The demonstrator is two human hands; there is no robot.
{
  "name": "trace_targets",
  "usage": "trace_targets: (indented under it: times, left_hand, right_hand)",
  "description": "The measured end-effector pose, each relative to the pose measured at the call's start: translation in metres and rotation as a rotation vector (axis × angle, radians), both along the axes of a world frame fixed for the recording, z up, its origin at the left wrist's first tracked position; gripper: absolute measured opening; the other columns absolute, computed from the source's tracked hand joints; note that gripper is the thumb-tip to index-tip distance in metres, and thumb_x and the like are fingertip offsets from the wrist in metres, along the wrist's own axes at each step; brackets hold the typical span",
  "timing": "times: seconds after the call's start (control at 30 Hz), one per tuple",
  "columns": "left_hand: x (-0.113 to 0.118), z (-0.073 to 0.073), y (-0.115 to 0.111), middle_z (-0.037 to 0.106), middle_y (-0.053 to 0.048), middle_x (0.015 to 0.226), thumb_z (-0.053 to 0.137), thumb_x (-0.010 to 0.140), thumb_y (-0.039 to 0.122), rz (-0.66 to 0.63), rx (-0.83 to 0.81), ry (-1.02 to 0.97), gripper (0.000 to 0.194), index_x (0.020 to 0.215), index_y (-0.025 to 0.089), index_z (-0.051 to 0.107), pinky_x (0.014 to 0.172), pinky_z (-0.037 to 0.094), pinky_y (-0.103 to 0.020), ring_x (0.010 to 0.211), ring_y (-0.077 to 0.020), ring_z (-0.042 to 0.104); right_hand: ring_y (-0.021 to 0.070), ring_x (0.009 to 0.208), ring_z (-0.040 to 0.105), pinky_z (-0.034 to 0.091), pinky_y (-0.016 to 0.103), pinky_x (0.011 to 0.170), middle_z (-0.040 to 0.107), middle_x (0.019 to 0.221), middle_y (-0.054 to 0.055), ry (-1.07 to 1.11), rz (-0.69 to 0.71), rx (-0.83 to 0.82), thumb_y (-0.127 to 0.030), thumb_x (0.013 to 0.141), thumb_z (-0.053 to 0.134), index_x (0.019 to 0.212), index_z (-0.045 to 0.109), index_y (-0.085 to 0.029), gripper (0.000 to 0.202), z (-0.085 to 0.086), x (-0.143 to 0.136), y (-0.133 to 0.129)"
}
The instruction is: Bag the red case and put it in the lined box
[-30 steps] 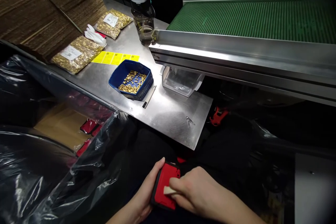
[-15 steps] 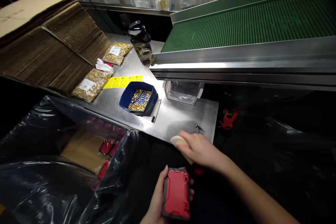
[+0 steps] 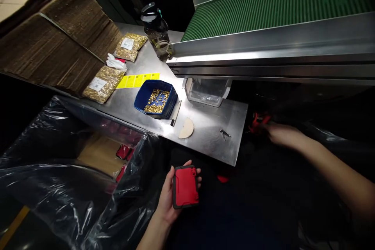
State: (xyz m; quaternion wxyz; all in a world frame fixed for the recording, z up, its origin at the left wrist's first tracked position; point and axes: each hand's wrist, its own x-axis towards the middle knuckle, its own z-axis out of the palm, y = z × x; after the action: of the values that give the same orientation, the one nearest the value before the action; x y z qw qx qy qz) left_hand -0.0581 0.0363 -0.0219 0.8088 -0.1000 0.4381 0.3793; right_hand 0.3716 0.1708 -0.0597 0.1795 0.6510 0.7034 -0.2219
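Observation:
My left hand (image 3: 167, 205) is closed around a flat red-and-black rectangular case (image 3: 186, 187), its red face turned up. My right hand (image 3: 281, 134) reaches past the bench's right end to a red-orange object (image 3: 259, 121), whose kind I cannot make out. Its fingers are blurred and dark against that object, so their grip is unclear. On the metal bench (image 3: 202, 144) lies a pale, roundish flat pad (image 3: 186, 129) with a notch in its edge. A small metal tool like a nail clipper (image 3: 225, 133) is to its right.
A blue bin (image 3: 172, 103) of small brass-coloured parts stands mid-bench, beside a clear tray (image 3: 205, 97). Behind are bags of brass parts (image 3: 102, 86), a bottle (image 3: 155, 31) and stacked cardboard (image 3: 64, 39). A green conveyor (image 3: 263, 11) overhangs the right. A plastic-lined box (image 3: 99, 152) holds red cases.
My right hand has let go of the pale pad, now on the bench, and moved right to the red-orange object. My left hand, still holding the case, appears slightly higher and further left.

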Motion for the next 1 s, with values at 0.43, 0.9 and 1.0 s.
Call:
trace_targets:
  times: [0.43,0.9,1.0]
  left_hand:
    - [0.011,0.001,-0.012,0.069,-0.024,0.129,0.048,0.103,0.053,0.056,0.046,0.03,0.068,0.156,0.011,0.037,0.1,0.054,-0.045,0.105,-0.0314,0.073]
    - [0.011,-0.024,-0.038,0.071,-0.015,0.128,0.069,0.094,0.047,0.013,0.141,0.228,0.066,0.151,0.024,0.047,0.086,0.062,-0.043,0.107,-0.0295,0.071]
    - [0.013,-0.024,-0.045,0.07,-0.015,0.129,0.072,0.09,0.05,-0.021,0.215,0.32,0.068,0.149,0.024,0.05,0.084,0.062,-0.043,0.106,-0.0306,0.069]
  right_hand:
    - [0.0325,0.119,0.055,0.038,0.04,0.089,0.055,0.141,0.025,-0.004,0.32,0.203,-0.001,0.089,0.053,0.139,0.061,-0.013,0.052,-0.057,0.029,0.015]
    - [0.0247,0.071,0.068,0.048,0.034,0.066,0.071,0.079,0.006,0.583,0.729,-0.308,-0.029,0.081,0.059,0.089,0.069,-0.02,0.016,0.085,-0.108,-0.076]
    - [0.0268,0.062,0.068,0.039,0.034,0.056,0.072,0.073,0.009,0.443,0.76,-0.282,-0.036,0.081,0.058,0.084,0.07,-0.017,0.022,0.081,-0.133,-0.08]
